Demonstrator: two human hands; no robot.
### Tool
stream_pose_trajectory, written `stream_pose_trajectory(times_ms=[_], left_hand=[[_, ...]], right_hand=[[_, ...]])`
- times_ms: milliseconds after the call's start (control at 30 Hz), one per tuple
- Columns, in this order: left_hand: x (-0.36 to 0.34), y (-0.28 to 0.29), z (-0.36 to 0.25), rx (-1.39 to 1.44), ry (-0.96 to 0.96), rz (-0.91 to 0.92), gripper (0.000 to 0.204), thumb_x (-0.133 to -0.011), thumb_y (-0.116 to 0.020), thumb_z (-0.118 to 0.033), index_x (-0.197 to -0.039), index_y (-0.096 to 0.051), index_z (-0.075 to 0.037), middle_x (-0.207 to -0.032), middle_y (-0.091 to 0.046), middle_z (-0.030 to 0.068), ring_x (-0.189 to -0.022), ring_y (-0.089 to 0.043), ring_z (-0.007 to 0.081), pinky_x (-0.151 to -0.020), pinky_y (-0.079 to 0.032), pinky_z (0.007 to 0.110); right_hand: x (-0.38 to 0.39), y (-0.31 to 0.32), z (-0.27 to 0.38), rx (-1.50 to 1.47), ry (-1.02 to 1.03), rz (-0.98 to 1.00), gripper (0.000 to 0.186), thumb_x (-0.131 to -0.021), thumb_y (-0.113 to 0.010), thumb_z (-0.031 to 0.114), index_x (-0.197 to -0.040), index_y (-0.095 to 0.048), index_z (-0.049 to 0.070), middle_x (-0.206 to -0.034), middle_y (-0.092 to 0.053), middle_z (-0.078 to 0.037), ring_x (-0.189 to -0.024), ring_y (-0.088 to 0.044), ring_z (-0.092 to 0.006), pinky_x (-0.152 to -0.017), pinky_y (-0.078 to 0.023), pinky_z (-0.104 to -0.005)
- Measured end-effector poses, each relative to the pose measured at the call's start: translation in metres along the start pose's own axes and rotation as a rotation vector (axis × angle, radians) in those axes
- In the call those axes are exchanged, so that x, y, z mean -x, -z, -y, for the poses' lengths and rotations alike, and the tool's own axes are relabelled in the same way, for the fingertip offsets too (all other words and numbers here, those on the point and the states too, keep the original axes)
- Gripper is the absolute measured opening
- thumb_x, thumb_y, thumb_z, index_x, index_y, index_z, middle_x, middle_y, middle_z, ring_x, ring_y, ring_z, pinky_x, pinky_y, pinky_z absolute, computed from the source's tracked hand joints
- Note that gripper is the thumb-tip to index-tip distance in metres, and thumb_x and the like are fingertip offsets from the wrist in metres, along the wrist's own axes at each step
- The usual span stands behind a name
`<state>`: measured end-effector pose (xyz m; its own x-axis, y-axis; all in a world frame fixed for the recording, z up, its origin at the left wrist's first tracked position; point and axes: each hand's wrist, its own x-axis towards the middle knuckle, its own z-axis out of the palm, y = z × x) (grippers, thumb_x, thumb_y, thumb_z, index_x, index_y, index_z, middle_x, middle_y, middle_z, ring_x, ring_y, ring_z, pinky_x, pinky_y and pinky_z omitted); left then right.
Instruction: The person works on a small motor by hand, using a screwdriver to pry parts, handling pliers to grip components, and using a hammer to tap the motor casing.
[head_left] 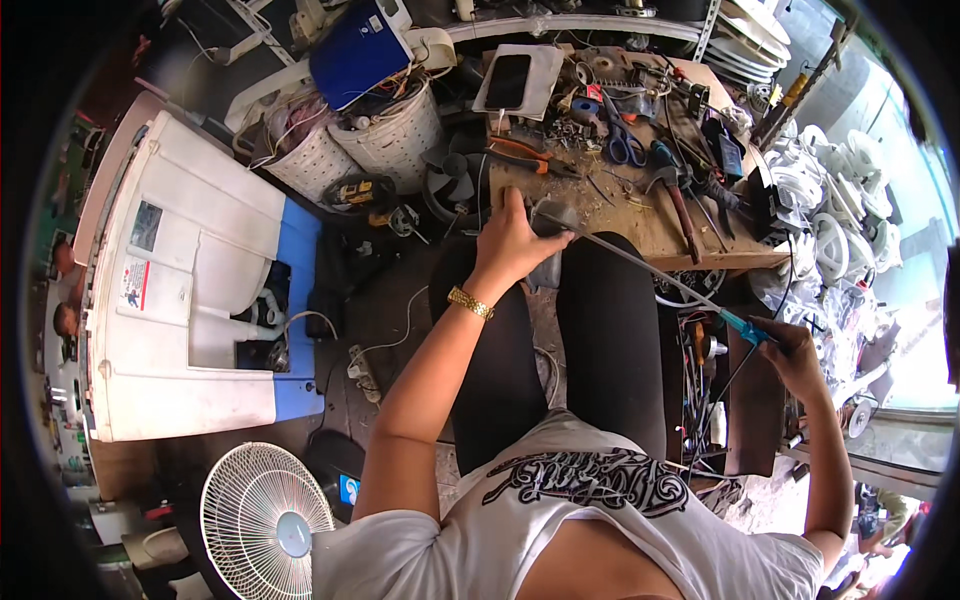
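My left hand (512, 243) grips a small grey metal part (553, 216) at the near edge of the wooden workbench (650, 225), just above my knees. My right hand (795, 350) is closed on the blue handle (745, 326) of a long screwdriver. Its thin metal shaft (640, 264) runs up and left across my right thigh, and its tip meets the grey part by my left hand. A gold watch band (470, 302) sits on my left wrist.
The workbench is littered with pliers (520, 152), blue-handled scissors (625, 147), a hammer (683, 205) and small parts. A white and blue washing machine (190, 290) lies at left, a white fan (265, 520) at lower left, and stacked white fan guards (835, 220) at right.
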<state>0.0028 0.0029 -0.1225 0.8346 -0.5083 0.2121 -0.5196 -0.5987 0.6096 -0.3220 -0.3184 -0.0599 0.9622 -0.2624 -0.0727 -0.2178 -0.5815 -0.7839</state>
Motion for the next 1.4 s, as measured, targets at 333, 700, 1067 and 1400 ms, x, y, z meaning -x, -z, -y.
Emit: stream_pose_trajectory(times_ms=[333, 700, 1067, 1400], left_hand=[[-0.002, 0.005, 0.0, -0.029, -0.114, 0.052, 0.074, -0.07, -0.085, -0.038, -0.112, -0.04, 0.003, -0.118, -0.05, 0.0256, -0.106, -0.057, 0.0453, -0.085, -0.051, 0.048], [-0.003, 0.004, 0.0, -0.012, -0.135, 0.045, 0.075, -0.066, -0.088, -0.033, -0.11, -0.039, 0.003, -0.112, -0.05, 0.0259, -0.105, -0.056, 0.045, -0.086, -0.05, 0.048], [-0.117, 0.014, 0.09, -0.071, -0.066, 0.218, 0.048, -0.086, -0.074, -0.03, -0.126, -0.057, -0.008, -0.135, -0.054, 0.0124, -0.126, -0.052, 0.0336, -0.101, -0.045, 0.041], [-0.166, -0.019, 0.133, -0.568, -0.286, 0.294, 0.032, -0.082, -0.073, -0.013, -0.112, -0.062, -0.017, -0.133, -0.053, 0.0102, -0.124, -0.052, 0.036, -0.096, -0.048, 0.05]], right_hand=[[-0.03, 0.058, 0.035, -0.251, -0.322, 0.369, 0.04, -0.096, -0.063, 0.025, -0.129, -0.063, 0.001, -0.072, -0.065, -0.002, -0.05, -0.053, -0.005, -0.045, -0.042, -0.0203], [-0.056, 0.06, 0.081, 0.438, 0.072, 0.097, 0.036, -0.081, -0.075, 0.009, -0.116, -0.071, 0.006, -0.085, -0.071, -0.008, -0.071, -0.066, -0.0201, -0.063, -0.05, -0.0342], [-0.038, 0.037, 0.057, 0.458, 0.184, -0.002, 0.04, -0.075, -0.076, 0.003, -0.114, -0.071, 0.005, -0.101, -0.073, -0.016, -0.081, -0.069, -0.0334, -0.076, -0.054, -0.0368], [-0.002, -0.006, 0.032, 0.256, 0.001, -0.162, 0.04, -0.067, -0.072, -0.008, -0.107, -0.072, 0.0, -0.09, -0.072, -0.016, -0.076, -0.068, -0.0249, -0.073, -0.052, -0.0325]])
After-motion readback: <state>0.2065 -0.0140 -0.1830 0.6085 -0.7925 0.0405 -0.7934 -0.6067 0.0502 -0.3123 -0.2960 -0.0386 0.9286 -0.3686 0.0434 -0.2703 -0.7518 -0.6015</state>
